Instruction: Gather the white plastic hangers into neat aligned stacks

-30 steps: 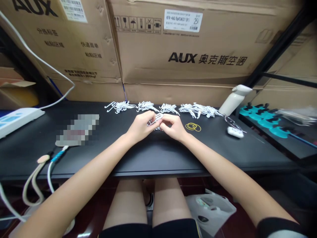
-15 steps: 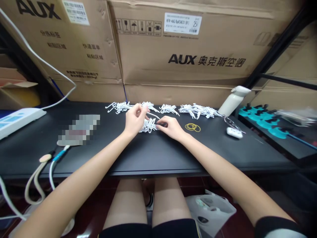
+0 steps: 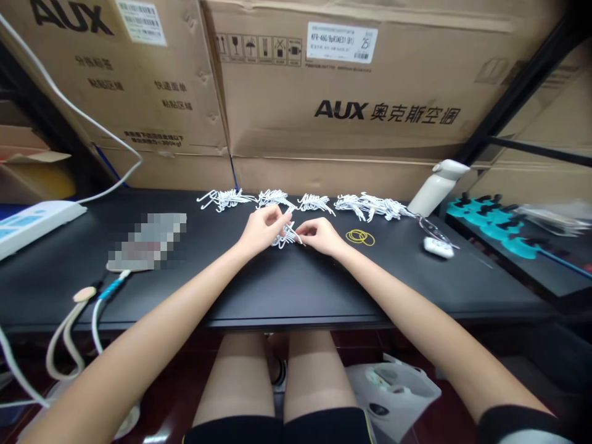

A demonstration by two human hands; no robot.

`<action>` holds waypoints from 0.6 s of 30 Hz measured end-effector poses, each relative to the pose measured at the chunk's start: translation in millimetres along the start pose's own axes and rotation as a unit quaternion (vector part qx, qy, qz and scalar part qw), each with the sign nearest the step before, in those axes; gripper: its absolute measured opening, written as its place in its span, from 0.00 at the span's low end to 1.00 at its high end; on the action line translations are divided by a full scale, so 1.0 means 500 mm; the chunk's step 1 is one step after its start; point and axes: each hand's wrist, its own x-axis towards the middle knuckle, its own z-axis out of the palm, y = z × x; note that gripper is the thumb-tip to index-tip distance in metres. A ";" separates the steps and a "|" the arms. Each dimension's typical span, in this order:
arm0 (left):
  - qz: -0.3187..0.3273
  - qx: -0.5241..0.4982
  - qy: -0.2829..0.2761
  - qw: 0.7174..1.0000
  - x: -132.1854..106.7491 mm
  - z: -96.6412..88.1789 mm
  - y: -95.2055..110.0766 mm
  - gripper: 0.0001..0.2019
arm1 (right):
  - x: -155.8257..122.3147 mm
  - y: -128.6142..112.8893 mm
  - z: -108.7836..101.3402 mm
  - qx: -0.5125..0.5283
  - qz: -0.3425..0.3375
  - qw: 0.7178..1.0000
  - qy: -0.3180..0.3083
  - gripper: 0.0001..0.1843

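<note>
A small bunch of white wire hooks lies on the black table between my two hands. My left hand is closed in a pinch on a white hook that slants down to the right over the bunch. At the bunch's right side, my right hand has thumb and fingers pinched close to the hooks' ends; its fingertips partly hide what they grip. Behind my hands, more hooks lie in heaps: a left heap, a middle heap, a smaller heap and a wide right heap.
Yellow rubber bands lie right of my right hand. Farther right are a white bottle, a white earphone case and a teal rack. A phone and a power strip lie left. Large cardboard boxes stand behind.
My left hand has moved right and slightly down, bringing its hook from above the bunch down against it. My right hand has stayed nearly in place.
</note>
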 end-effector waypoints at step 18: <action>-0.001 -0.014 0.010 1.000 0.006 -0.005 -0.008 0.20 | -0.005 -0.024 -0.087 0.160 0.184 0.966 -0.087 0.08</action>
